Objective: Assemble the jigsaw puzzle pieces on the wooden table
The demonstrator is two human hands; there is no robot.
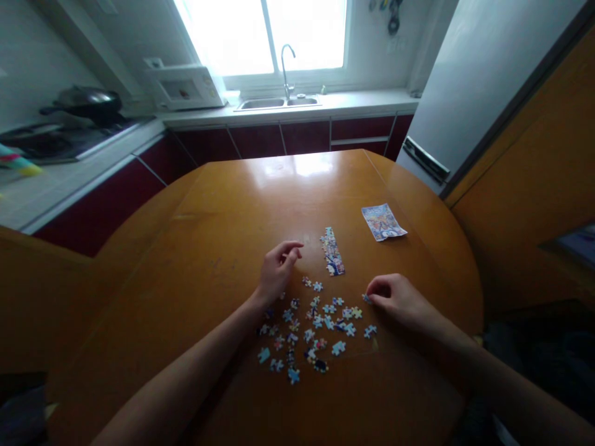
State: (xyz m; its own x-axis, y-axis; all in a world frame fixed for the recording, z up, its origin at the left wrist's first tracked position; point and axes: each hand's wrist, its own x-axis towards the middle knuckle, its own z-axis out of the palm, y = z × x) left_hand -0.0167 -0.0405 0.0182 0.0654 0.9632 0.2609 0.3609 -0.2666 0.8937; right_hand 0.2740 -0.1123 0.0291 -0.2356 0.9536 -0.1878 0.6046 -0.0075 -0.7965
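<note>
Between thumb and fingertips, my right hand (398,298) pinches a small pale-blue puzzle piece (366,298) at the right of the loose pieces. My left hand (277,267) hovers over the table on the left, fingers loosely curled and apart, with nothing visible in it. A joined strip of the jigsaw puzzle (331,253) lies just right of that hand, not touching it. Nearer to me, many loose puzzle pieces (328,322) are scattered between my forearms. The left hand and wrist may hide a few of them. A printed picture sheet (383,222) lies farther back on the right.
All of this rests on a round-ended wooden table (223,204). Beyond it stand a counter with a sink (264,103), a tap (287,71) and a microwave (186,87). A pan (86,102) sits on the stove at left; a fridge (460,87) stands at right.
</note>
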